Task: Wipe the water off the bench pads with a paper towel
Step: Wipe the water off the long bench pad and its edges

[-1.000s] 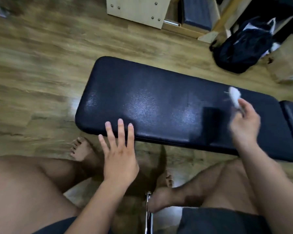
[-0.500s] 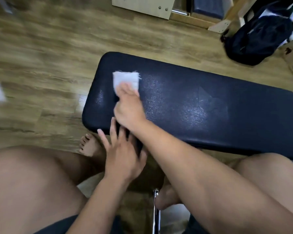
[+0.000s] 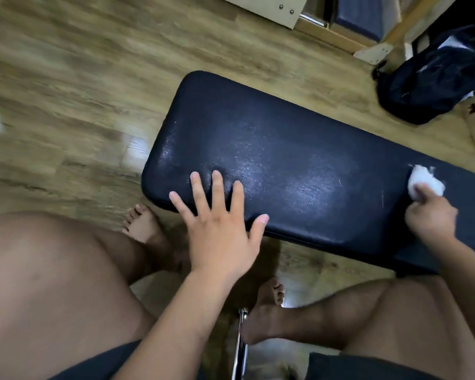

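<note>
bench pad (image 3: 285,165) cut off right, paper towel (image 3: 371,180) partly hidden, blurred

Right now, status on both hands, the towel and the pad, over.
Left hand flat, fingers spread on bench pad near edge. Right hand grips wadded paper towel on pad's right end. Pad middle glistens. Nothing blocking the pad.
</note>
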Tool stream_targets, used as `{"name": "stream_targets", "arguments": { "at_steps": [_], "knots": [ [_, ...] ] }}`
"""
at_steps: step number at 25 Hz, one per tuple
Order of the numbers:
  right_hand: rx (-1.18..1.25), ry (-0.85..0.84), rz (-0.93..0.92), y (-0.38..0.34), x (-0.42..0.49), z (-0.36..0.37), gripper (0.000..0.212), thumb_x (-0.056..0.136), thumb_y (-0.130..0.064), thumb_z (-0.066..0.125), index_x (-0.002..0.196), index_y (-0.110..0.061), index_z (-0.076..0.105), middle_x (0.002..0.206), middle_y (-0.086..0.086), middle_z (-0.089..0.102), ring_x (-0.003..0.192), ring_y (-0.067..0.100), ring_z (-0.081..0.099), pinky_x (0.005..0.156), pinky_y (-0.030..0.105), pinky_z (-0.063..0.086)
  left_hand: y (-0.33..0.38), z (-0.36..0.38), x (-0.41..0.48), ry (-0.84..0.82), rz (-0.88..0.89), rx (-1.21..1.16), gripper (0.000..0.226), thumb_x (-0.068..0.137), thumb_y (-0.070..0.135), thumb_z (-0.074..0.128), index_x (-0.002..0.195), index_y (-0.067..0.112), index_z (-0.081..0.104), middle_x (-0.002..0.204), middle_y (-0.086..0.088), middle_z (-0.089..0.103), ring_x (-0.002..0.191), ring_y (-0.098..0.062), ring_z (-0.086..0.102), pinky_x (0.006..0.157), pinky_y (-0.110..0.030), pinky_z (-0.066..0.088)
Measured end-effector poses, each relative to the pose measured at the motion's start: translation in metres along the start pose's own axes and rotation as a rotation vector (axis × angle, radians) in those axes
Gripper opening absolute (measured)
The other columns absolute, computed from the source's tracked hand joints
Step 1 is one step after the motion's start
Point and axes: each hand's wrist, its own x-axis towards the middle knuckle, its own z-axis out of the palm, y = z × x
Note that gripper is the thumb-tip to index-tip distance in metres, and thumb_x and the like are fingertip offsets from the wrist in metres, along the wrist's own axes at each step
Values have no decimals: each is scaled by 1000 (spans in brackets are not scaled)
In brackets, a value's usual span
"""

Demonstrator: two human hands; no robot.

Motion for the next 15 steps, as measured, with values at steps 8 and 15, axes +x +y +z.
{"name": "stream_targets", "arguments": {
  "at_steps": [8, 15],
  "knots": [
    [174, -46, -541, -234, -90, 93, 36, 78, -1, 36, 105, -13, 56, 97, 15, 54, 91, 37, 52, 68, 23, 31, -4, -4, -1, -32, 15, -68, 78, 83, 67, 43, 142, 16, 47, 154, -20, 32, 144, -50, 10, 106, -76, 5],
    [9, -232, -1234, -350, -157, 126, 47, 77, 10, 38, 116, 1, 62, 125, 15, 61, 120, 35, 51, 101, 30, 36, -18, -36, 5, -40, -20, -243, 47, 93, 51, 39, 121, 21, 62, 143, -10, 50, 140, -37, 30, 110, -63, 19]
  ]
}}
